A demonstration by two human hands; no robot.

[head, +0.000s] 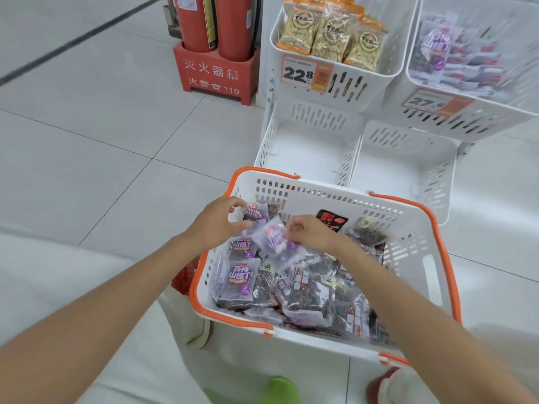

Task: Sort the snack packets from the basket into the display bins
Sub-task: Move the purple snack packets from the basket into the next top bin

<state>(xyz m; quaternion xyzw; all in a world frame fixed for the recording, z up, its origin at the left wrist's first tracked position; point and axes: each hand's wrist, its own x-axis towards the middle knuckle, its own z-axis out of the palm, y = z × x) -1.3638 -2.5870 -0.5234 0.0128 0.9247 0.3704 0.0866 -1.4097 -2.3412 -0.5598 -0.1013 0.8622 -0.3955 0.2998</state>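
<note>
You are early in the sort. Your basket (423,258), in the lower middle of the frame, is heaped with packets. Purple ones lie along its left side, clear packets of dark snack (309,293) fill the middle and right, and 1 black packet (332,220) leans on the far wall.

Your right hand (309,233) pinches the right edge of a purple packet (272,237) lifted just above the heap. Your left hand (217,224) is curled at its left corner, thumb against it. It looks to be pinching too, though blur makes that less sure.

At the upper right of the frame, the upper right bin (466,112) already holds purple packets of the same look, so that is probably where this 1 goes. The upper left bin (344,88) holds orange-topped packets. The lower left bin (309,147) and lower right bin (405,164), just beyond the basket, hold nothing. Judging by the full basket and those 2 bare bins, nearly all the sorting is left.
</note>
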